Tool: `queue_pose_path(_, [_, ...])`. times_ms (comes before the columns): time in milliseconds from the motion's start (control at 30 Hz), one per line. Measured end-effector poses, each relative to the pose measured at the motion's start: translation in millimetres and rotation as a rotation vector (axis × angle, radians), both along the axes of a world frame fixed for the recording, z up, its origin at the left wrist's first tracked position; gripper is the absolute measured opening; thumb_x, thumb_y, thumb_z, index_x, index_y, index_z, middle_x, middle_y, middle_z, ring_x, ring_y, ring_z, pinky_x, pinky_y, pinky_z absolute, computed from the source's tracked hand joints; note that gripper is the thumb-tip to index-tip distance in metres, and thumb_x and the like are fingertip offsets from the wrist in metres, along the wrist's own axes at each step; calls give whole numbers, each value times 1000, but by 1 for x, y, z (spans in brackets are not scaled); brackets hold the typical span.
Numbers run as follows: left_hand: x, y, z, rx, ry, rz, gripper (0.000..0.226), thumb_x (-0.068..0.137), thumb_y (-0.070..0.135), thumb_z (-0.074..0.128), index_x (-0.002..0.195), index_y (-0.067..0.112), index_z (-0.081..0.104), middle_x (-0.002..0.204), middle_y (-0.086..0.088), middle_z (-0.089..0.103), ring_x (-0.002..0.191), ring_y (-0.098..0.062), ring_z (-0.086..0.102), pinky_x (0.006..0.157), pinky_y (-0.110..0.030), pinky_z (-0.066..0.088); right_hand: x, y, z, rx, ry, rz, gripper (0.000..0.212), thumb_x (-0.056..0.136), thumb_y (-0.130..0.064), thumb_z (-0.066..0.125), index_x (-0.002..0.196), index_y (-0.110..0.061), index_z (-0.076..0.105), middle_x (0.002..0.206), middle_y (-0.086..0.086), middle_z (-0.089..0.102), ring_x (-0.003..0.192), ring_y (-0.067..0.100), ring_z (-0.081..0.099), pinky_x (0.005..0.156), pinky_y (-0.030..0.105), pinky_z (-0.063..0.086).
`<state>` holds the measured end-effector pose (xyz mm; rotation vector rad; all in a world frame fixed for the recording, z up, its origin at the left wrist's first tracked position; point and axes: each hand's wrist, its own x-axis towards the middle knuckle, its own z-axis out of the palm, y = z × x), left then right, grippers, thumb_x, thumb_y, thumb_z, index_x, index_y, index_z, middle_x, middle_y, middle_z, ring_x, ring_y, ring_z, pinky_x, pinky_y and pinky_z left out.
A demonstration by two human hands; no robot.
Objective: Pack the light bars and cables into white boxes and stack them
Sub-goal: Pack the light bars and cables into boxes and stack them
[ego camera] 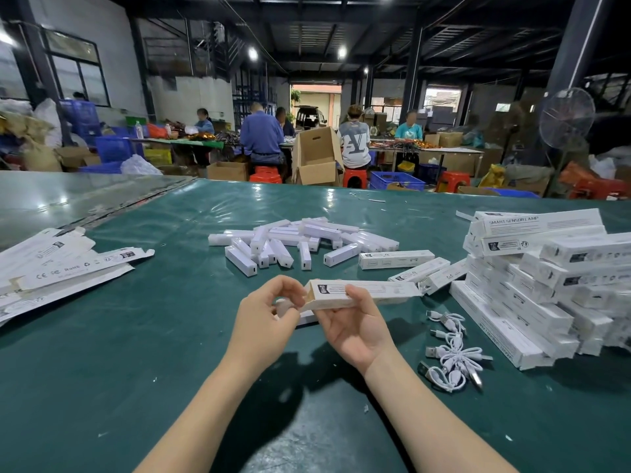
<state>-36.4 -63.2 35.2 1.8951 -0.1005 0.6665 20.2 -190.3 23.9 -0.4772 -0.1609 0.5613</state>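
Observation:
My right hand [351,322] grips a long white box [379,291] from below, holding it level above the green table [136,353]. At the box's open left end my left hand [269,315] has its fingers curled, pinching at the end flap. A loose pile of white light bars [293,242] lies beyond my hands in the middle of the table. White USB cables [450,353] are bunched to the right of my right hand. A stack of packed white boxes [546,285] stands at the far right.
Flat unfolded box blanks [58,264] lie at the left. Three more boxes [396,260] lie between the bars and the stack. Beyond the table's far edge, people sit at other tables among cardboard cartons [317,162], crates and red stools.

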Motion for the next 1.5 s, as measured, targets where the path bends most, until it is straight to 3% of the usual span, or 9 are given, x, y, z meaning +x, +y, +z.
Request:
queue_pose_path(133, [-3, -3, 3, 37, -1, 59, 32, 72, -11, 56, 66, 20, 56, 58, 14, 53, 50, 3, 44, 52, -9, 33, -1, 2, 1, -29, -87, 29, 48, 25, -6, 93, 66, -2, 69, 87, 21, 70, 80, 31, 70, 64, 33, 58])
queue_pose_path(300, [-7, -2, 9, 2, 3, -28, 14, 59, 11, 54, 69, 21, 56, 63, 18, 56, 56, 5, 46, 55, -7, 34, -1, 3, 1, 57, -47, 45, 54, 25, -3, 93, 72, 0, 66, 86, 23, 69, 80, 34, 70, 64, 37, 59])
queue_pose_path(533, [-4, 4, 6, -106, 7, -17, 9, 62, 9, 52, 61, 18, 54, 53, 17, 55, 49, 1, 44, 49, -9, 33, -4, 6, 1, -16, -103, 77, 45, 25, -6, 92, 64, -5, 69, 86, 20, 70, 79, 31, 70, 70, 36, 59])
queue_pose_path(600, [-3, 3, 5, -77, -32, 52, 24, 70, -2, 58, 61, 20, 54, 59, 13, 57, 54, 2, 46, 53, -8, 34, -5, 9, 1, -8, -115, 83, 43, 28, -8, 93, 64, -6, 69, 87, 19, 70, 82, 30, 69, 74, 34, 58])
queue_pose_path(767, [-3, 2, 6, -118, -141, 223, 32, 75, -5, 64, 72, 25, 54, 82, 4, 59, 61, 0, 56, 55, -5, 39, -5, 10, 4, -120, -190, 61, 25, 65, -15, 75, 84, -15, 59, 95, 14, 67, 89, 29, 66, 77, 35, 56])
queue_pose_path(867, [0, 6, 5, -291, -107, 133, 22, 77, 2, 70, 76, 20, 57, 72, 7, 65, 62, 2, 61, 61, -9, 47, -4, 9, 1, -96, -130, -19, 12, 74, -9, 56, 84, -13, 60, 87, 16, 69, 80, 29, 69, 69, 31, 57])
queue_pose_path(1033, [2, 5, 2, -386, -1, 16, 12, 75, 10, 73, 70, 16, 64, 68, 6, 68, 70, -11, 63, 75, -28, 54, -4, 7, -2, -60, -156, -41, 16, 69, -4, 65, 83, -11, 65, 85, 18, 70, 79, 30, 69, 68, 31, 57])
queue_pose_path(1200, [1, 3, 5, -632, 61, -97, 17, 82, 1, 63, 69, 11, 57, 68, -1, 67, 67, -14, 66, 63, -22, 55, -5, 11, -2, -15, -205, 8, 48, 33, -8, 93, 75, -12, 71, 88, 21, 69, 83, 32, 68, 71, 32, 57])
queue_pose_path(1500, [1, 1, 9, -746, 58, -189, 14, 88, 0, 51, 76, 6, 54, 80, -13, 65, 69, -13, 67, 63, -22, 56, -4, 8, 0, 17, -250, 23, 49, 35, -6, 91, 80, -12, 73, 91, 22, 68, 87, 33, 68, 74, 33, 57])
